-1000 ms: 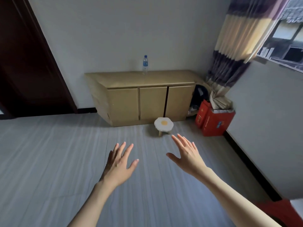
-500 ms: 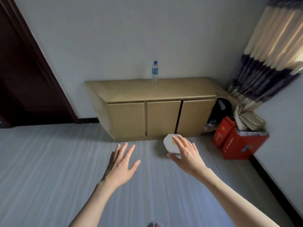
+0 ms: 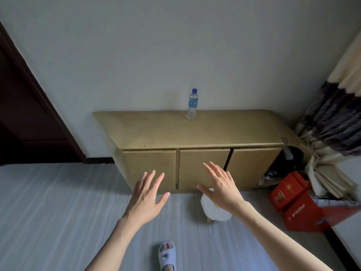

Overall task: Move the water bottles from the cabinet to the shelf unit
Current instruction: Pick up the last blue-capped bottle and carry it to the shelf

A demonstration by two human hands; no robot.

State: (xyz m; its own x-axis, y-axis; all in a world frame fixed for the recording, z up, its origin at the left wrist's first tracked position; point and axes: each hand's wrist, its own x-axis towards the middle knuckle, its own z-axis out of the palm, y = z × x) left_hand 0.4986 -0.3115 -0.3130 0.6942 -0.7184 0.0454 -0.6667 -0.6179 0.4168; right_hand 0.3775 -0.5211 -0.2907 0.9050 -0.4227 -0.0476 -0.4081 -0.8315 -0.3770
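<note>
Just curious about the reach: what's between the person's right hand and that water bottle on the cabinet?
In the head view, only the cabinet itself: its closed middle door and bare top separate the open right hand from the water bottle.

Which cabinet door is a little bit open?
The right door of the cabinet. A dark gap shows along its left edge, while the left door and middle door sit closed.

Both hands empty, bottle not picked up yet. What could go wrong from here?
1. The small white stool stands on the floor right in front of the cabinet, under the right hand; a foot could catch it.
2. The water bottle stands far back by the wall, so a long reach with the left hand or right might tip it.
</note>
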